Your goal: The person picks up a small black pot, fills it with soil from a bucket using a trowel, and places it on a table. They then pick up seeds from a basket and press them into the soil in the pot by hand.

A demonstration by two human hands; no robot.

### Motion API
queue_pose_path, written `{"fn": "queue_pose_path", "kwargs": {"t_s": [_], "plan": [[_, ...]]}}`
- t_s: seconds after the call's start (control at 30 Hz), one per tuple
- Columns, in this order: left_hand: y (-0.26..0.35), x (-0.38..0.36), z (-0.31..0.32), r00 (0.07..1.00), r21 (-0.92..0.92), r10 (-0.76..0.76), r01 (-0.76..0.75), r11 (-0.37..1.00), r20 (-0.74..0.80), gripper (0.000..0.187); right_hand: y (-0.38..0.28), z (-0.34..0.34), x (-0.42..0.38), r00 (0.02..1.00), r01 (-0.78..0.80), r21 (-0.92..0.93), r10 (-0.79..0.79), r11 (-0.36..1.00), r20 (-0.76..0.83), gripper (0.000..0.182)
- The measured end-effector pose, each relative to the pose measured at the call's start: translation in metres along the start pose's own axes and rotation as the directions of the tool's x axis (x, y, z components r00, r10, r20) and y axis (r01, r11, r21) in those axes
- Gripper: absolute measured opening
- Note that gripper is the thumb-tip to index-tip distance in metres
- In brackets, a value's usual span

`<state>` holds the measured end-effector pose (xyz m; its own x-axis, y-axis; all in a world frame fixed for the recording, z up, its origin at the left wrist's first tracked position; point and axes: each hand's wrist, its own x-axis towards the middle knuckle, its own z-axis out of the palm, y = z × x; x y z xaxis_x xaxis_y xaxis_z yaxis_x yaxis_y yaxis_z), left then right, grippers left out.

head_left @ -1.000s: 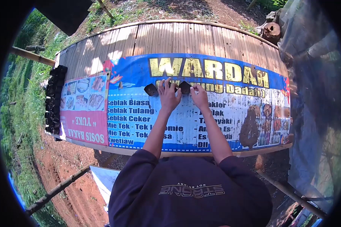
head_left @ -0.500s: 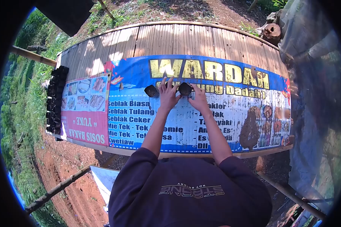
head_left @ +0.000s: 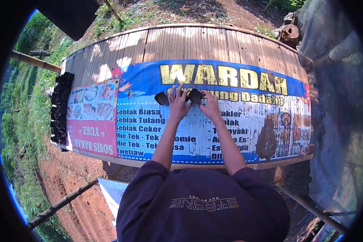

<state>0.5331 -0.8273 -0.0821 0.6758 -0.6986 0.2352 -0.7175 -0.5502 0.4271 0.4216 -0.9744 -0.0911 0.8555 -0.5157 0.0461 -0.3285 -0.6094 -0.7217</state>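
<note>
Three small black plant pots stand in a row on the printed banner. The left pot (head_left: 161, 98) is beside my left hand (head_left: 178, 105), whose fingers are spread over the middle pot (head_left: 184, 95) and hide most of it. At the row's right end, the right pot (head_left: 195, 96) shows a dark inside. My right hand (head_left: 210, 105) has its thumb and fingers around that pot's right side. The pots are close together; whether the middle and right ones touch is hard to make out.
The banner (head_left: 157, 141) covers much of a bamboo-slat table (head_left: 181, 42). A row of black pots (head_left: 61, 109) lines the table's left edge. Clear plastic sheeting (head_left: 334, 121) hangs at the right, near a cut log (head_left: 289, 34). A bamboo pole (head_left: 36, 60) stands out at the left.
The right pot has shifted slightly left towards the middle one, with my right hand moving along. My left hand stays almost in place.
</note>
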Motion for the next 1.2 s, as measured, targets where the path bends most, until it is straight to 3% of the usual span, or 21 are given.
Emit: {"fn": "queue_pose_path", "kwargs": {"t_s": [0.1, 0.27, 0.5, 0.6, 0.9, 1.2], "plan": [[0.001, -0.006, 0.000, 1.000, -0.024, -0.012, 0.012, 1.000, 0.002, 0.070, 0.002, 0.000, -0.001, 1.000, -0.008, 0.017, 0.008, 1.000, -0.003, 0.079], [0.001, -0.005, 0.002, 1.000, 0.020, -0.015, 0.015, 1.000, -0.007, 0.061, 0.005, 0.002, 0.007, 0.999, 0.030, 0.035, -0.031, 0.999, 0.028, 0.086], [0.000, 0.002, 0.003, 1.000, 0.041, -0.010, 0.010, 0.999, 0.004, 0.049, 0.007, 0.008, 0.017, 0.998, 0.025, -0.020, -0.024, 0.999, 0.057, 0.076], [-0.001, -0.002, -0.002, 0.999, 0.040, -0.023, 0.022, 0.999, 0.027, 0.054, 0.005, 0.005, 0.014, 0.998, 0.036, 0.018, -0.037, 0.999, 0.060, 0.069], [-0.008, -0.014, -0.011, 0.995, 0.010, -0.092, 0.092, 0.996, -0.047, 0.094, 0.004, 0.013, 0.010, 0.999, 0.013, 0.006, -0.013, 1.000, 0.029, 0.069], [-0.031, -0.025, -0.023, 0.987, 0.066, -0.130, 0.136, 0.988, -0.090, 0.100, 0.004, 0.020, 0.014, 0.999, 0.040, -0.005, -0.039, 0.999, 0.019, 0.074]]}}
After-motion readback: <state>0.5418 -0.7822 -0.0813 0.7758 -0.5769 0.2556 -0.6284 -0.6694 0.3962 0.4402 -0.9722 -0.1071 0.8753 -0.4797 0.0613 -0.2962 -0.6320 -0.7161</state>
